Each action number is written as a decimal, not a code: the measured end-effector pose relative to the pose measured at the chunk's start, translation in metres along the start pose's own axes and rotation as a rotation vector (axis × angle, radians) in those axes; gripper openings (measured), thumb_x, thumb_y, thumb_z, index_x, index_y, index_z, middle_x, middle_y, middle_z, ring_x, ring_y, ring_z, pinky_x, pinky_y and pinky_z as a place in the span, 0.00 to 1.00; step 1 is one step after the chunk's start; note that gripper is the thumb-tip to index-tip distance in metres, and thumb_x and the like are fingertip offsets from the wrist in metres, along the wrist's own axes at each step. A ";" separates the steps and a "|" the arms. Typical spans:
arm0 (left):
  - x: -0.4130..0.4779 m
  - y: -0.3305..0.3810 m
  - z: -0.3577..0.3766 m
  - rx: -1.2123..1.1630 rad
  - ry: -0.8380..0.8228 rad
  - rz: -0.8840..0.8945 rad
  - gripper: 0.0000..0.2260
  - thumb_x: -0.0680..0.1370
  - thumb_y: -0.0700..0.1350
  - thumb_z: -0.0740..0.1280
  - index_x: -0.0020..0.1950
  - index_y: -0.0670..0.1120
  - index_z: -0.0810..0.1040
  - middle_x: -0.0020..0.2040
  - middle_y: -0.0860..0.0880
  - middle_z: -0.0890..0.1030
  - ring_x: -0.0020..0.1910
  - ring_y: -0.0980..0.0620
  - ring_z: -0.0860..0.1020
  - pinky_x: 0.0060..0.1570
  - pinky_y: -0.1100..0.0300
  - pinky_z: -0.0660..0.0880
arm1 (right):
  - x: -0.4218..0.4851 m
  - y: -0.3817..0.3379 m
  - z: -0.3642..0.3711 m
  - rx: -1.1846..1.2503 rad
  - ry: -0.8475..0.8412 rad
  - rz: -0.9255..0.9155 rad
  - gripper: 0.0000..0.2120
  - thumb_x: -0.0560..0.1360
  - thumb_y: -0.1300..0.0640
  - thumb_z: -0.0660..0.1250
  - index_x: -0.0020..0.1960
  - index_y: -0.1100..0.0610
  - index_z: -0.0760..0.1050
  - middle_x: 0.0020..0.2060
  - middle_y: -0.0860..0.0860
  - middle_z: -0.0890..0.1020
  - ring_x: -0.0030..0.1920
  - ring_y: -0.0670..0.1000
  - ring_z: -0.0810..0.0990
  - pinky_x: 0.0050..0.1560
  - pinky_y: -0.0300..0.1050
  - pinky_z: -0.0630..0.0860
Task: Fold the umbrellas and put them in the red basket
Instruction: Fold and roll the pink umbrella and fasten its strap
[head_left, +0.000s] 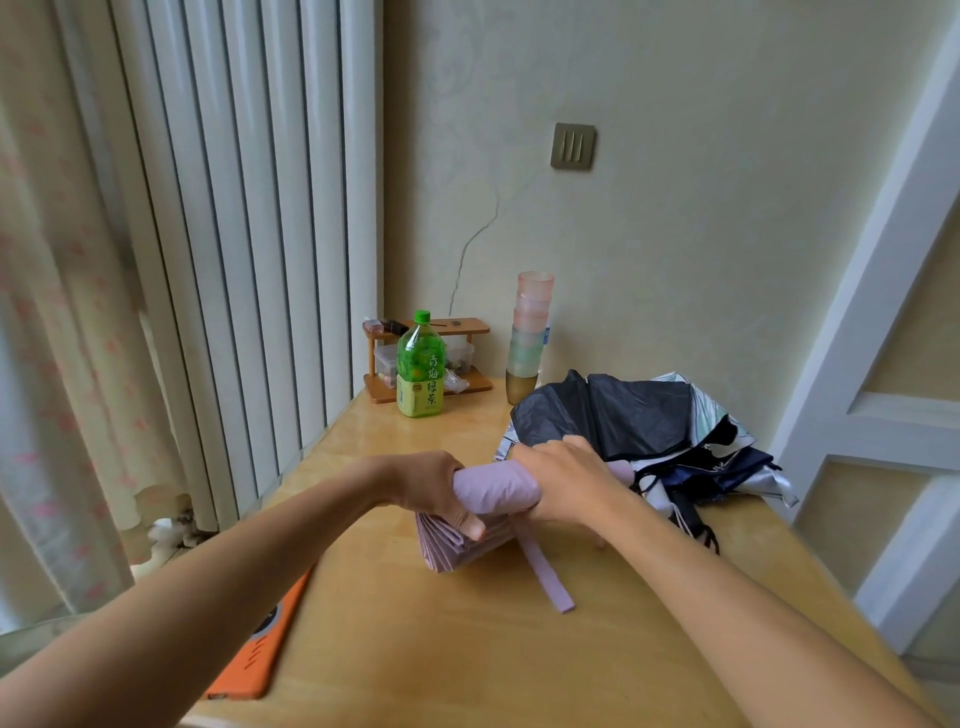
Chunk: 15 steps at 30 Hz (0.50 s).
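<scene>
One wooden table (467, 649), with bare room across the near half. A heap of loose umbrellas (639, 415) lies far right by the edge, at least two. One lilac umbrella (493, 488) is mid-table, rolled. Left hand (431, 483) and right hand (561, 478) each curl round it, and its strap (548, 577) hangs free. One orange case (265, 639) lies at the left edge. One green bottle (421, 364), label 青梅绿茶. One cup stack (530, 332), count unclear.

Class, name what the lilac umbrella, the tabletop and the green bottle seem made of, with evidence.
Lilac folded umbrella: probably matte woven fabric; it pleats. Yellowish tabletop: seemingly varnished wood; glossy sheen, faint grain. Green bottle: likely translucent plastic; screw cap.
</scene>
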<state>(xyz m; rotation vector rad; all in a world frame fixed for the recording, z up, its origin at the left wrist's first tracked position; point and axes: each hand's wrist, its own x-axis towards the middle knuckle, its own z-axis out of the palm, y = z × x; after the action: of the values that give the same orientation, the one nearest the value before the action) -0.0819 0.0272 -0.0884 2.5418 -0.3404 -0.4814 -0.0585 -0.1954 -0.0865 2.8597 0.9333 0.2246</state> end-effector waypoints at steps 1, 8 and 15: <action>-0.001 -0.001 0.002 -0.039 -0.021 0.004 0.30 0.65 0.61 0.81 0.60 0.46 0.81 0.55 0.50 0.85 0.53 0.50 0.83 0.55 0.57 0.78 | 0.000 0.001 0.000 -0.005 0.009 -0.006 0.18 0.68 0.42 0.69 0.52 0.47 0.68 0.47 0.46 0.80 0.52 0.55 0.80 0.51 0.51 0.66; -0.006 0.013 0.014 0.449 0.322 -0.033 0.29 0.66 0.69 0.76 0.53 0.50 0.74 0.47 0.53 0.77 0.47 0.48 0.76 0.43 0.54 0.72 | -0.003 0.003 -0.015 -0.030 -0.057 0.049 0.16 0.67 0.48 0.73 0.52 0.50 0.74 0.43 0.49 0.77 0.43 0.57 0.76 0.40 0.47 0.67; 0.001 0.005 0.040 0.533 0.563 -0.046 0.31 0.66 0.66 0.77 0.55 0.48 0.71 0.51 0.47 0.80 0.47 0.44 0.78 0.40 0.53 0.69 | -0.003 0.004 -0.019 0.048 -0.120 0.095 0.16 0.64 0.49 0.74 0.47 0.49 0.72 0.42 0.49 0.78 0.42 0.56 0.78 0.35 0.45 0.69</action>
<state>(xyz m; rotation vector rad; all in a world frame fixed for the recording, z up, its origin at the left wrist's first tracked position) -0.0976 0.0050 -0.1181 3.0521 -0.2139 0.3693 -0.0620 -0.1994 -0.0674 2.9268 0.7923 0.0389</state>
